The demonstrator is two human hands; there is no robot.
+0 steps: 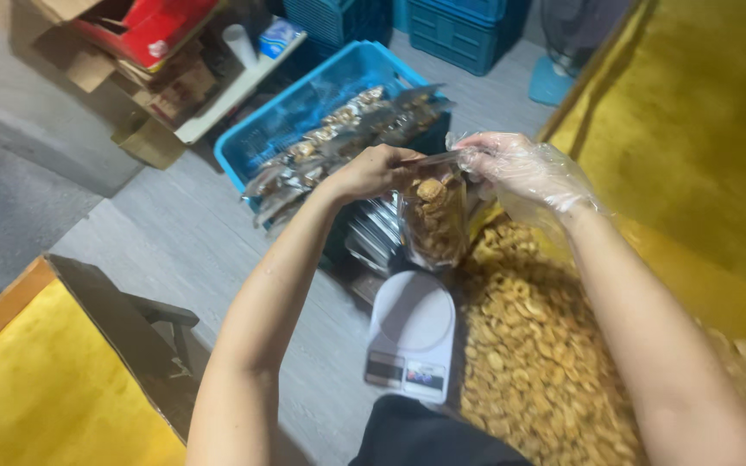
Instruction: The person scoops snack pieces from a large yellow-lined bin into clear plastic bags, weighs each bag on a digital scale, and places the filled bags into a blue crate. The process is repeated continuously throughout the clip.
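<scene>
A view looking down at a grey wood-look floor (174, 233) in a cluttered storage room. Deep yellow carpet-like panels fill the right side (710, 147) and the lower left corner (36, 406). At upper left, cardboard boxes (144, 39) are stacked against a pale wall. Dark blue crates (468, 30) stand at the top, with a fan base (554, 82) just beside them. A bright blue plastic crate (261, 138) sits on the floor in the middle, loaded with filled clear packets (338, 129). A large heap of small golden snack pieces (546, 362) spreads across the lower right. Near it, a white kitchen scale (409, 336) rests on the floor with its platform bare.

Above the scale, held in the air, is a clear pouch of snacks (432, 220). The bare left hand (371, 171) pinches its top edge, fingers curled shut on it. The right hand (520, 168), in a loose clear plastic glove, grips the same top edge from the other side.
</scene>
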